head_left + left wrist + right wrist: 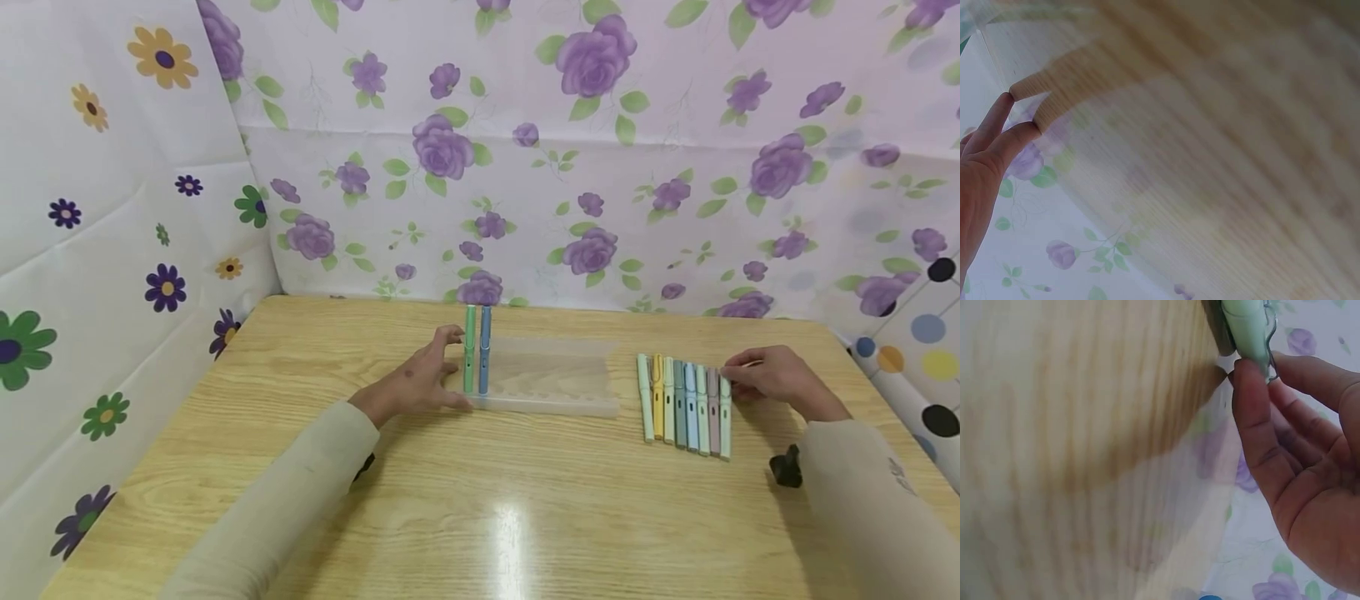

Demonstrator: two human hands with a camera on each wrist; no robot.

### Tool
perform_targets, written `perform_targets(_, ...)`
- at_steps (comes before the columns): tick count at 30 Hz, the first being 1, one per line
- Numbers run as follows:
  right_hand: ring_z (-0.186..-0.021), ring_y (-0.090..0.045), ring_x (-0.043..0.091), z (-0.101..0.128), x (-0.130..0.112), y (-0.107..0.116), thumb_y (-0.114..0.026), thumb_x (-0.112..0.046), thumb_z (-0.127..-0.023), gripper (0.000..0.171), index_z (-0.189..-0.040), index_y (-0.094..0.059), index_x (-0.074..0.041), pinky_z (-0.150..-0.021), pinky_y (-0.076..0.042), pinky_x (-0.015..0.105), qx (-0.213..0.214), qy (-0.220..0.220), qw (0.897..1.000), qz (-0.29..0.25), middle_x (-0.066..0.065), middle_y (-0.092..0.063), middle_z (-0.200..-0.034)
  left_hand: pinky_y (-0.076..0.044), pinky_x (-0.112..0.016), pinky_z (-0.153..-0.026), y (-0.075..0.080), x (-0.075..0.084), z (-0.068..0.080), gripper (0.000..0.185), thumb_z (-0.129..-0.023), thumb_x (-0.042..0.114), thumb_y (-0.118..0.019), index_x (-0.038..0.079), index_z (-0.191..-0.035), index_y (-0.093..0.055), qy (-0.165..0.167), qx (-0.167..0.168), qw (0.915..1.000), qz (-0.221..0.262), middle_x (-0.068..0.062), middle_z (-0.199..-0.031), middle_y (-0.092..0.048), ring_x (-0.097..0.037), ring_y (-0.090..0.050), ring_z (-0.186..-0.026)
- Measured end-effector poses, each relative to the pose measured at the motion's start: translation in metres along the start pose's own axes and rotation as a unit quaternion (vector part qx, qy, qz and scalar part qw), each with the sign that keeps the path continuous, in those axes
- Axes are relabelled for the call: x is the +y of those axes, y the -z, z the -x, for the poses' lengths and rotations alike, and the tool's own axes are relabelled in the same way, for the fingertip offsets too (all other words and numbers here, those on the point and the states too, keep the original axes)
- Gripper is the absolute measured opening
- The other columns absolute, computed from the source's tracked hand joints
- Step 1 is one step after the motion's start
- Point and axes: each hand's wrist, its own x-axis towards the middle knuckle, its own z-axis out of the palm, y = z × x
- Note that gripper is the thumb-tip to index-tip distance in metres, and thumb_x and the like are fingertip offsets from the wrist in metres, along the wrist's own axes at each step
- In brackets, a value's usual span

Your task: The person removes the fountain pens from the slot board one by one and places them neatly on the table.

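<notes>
In the head view a clear plastic pen stand lies on the table, with a green pen and a blue pen side by side at its left end. My left hand grips that end, thumb at the front edge and forefinger towards the back. To the right is a row of several pastel pens, among them a yellow pen and a mauve pen. At the row's right end, my right hand pinches a pale green pen near its metal clip, between thumb and forefinger.
The wooden table reflects a bright light near its front. A purple-flowered cloth hangs behind it, and another flowered cloth hangs at the left. Black wrist mounts, one of them a black piece, stick out under the sleeves.
</notes>
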Motion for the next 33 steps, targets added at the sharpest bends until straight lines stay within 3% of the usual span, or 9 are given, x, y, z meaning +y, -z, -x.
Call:
perform_targets(10,-0.071,-0.068,0.016,0.000,-0.007,-0.003,-0.060,-0.022,-0.100,0.036,-0.110,-0.062,0.012,-0.065,-0.058,0.035,0.008,-0.011,0.999,0.036,0.007,-0.069,-0.081,-0.040,-0.051,-0.109,0.000,0.001,-0.002,0.102,-0.077,0.021,-0.089,0.020,-0.147,-0.014,0.001,0.001,1.0000,-0.004,-0.018,-0.159,-0.022,-0.041,-0.048,-0.132)
perform_targets(18,-0.074,-0.068,0.017,0.001,-0.009,0.000,-0.057,-0.023,-0.101,0.040,-0.115,-0.058,0.014,-0.068,-0.059,0.036,0.007,-0.020,0.999,0.038,0.009,-0.070,-0.084,-0.040,-0.051,-0.108,0.000,0.001,-0.001,0.102,-0.077,0.021,-0.089,0.020,-0.147,-0.015,0.004,0.003,1.0000,-0.007,-0.017,-0.159,-0.022,-0.041,-0.049,-0.132)
perform_targets(26,-0.092,-0.070,0.031,0.011,-0.020,0.012,-0.046,-0.041,-0.106,0.064,-0.132,-0.049,0.017,-0.085,-0.055,0.051,0.023,0.003,0.999,0.033,0.023,-0.068,-0.105,-0.041,-0.052,-0.108,-0.001,0.001,0.000,0.102,-0.077,0.021,-0.089,0.020,-0.147,-0.014,0.007,0.004,0.9999,-0.013,-0.018,-0.159,-0.022,-0.042,-0.049,-0.131)
perform_targets(33,-0.104,-0.066,0.039,0.014,-0.049,0.009,-0.046,-0.040,-0.106,0.064,-0.133,-0.049,0.018,-0.086,-0.057,0.044,0.044,0.051,0.998,0.018,0.031,-0.063,-0.119,-0.044,-0.051,-0.105,-0.001,0.002,0.000,0.103,-0.078,0.020,-0.089,0.019,-0.148,-0.014,0.005,0.004,0.9999,-0.014,-0.018,-0.159,-0.022,-0.042,-0.049,-0.131)
